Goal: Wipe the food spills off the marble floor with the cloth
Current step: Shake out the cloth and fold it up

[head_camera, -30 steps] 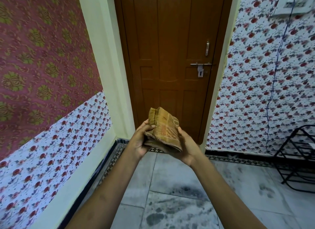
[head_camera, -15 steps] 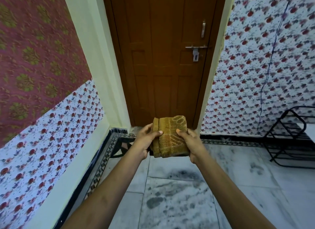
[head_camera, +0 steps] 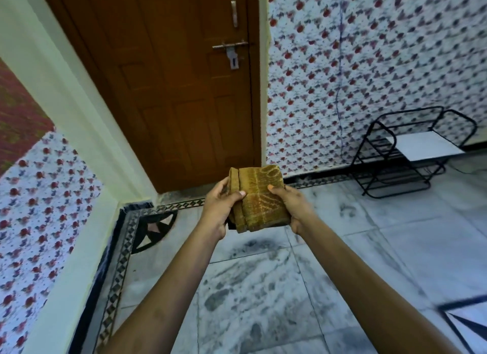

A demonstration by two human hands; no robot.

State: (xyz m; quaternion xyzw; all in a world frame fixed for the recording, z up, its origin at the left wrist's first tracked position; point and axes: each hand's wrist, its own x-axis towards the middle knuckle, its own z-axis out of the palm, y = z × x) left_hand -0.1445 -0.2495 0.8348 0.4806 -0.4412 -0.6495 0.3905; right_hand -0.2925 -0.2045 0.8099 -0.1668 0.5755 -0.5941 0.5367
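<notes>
A folded mustard-yellow cloth (head_camera: 259, 199) is held up in front of me, well above the floor. My left hand (head_camera: 217, 208) grips its left edge with the thumb on top. My right hand (head_camera: 291, 208) grips its right edge the same way. Below lies the white marble floor (head_camera: 263, 295) with dark grey veining and smudgy marks. I cannot tell which marks are food spills.
A brown wooden door (head_camera: 171, 90) with a metal latch stands shut straight ahead. Floral wallpaper covers the walls on both sides. A black wire rack (head_camera: 403, 158) with a white sheet on it stands at the right wall. A patterned dark border (head_camera: 116, 274) runs along the floor's left edge.
The view has tilted down and to the right, so more floor and the whole rack show. The cloth has turned flatter and squarer between both hands, which keep their hold.
</notes>
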